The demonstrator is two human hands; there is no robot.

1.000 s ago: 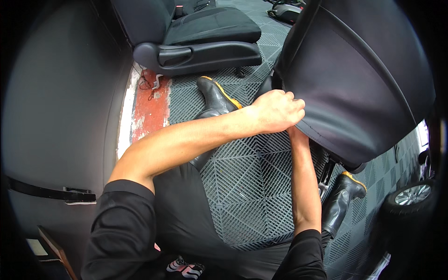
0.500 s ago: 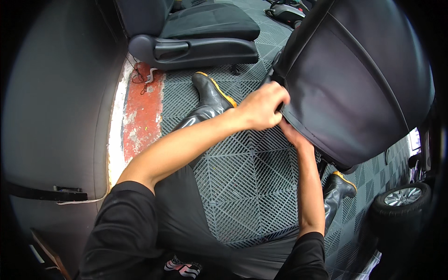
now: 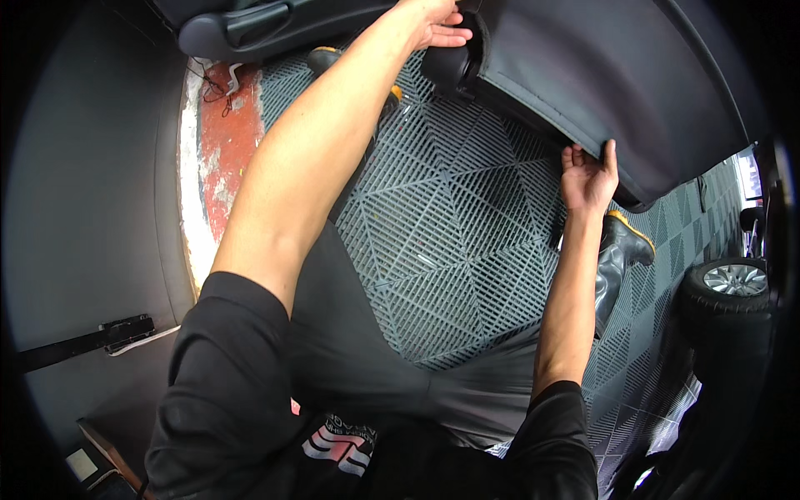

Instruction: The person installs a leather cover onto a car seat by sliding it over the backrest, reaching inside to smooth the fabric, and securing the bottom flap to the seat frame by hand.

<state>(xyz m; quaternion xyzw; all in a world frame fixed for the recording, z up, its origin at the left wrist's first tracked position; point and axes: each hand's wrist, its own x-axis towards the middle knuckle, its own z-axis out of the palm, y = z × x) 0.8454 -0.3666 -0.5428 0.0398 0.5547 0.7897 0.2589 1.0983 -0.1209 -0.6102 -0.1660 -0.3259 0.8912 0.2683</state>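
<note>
A black car seat backrest with a stitched cover leans in from the upper right. Against its dark plastic hinge cover, at the lower left corner, rest the stretched fingers of my left hand; part of that hand is cut off by the upper edge. My right hand is palm up at the backrest's lower edge. Its thumb points up along the cover and its fingers are apart, some partly hidden at the edge. Neither hand visibly grips anything.
Another black seat stands at the upper left. Grey grid tiles cover the floor, beside a worn red and white strip. A large dark panel rises at left. A wheel lies at right, near my boot.
My hands were together at the backrest's lower left corner. The left has moved up along its side; the right has slid right along the lower edge. The view has tilted downward.
</note>
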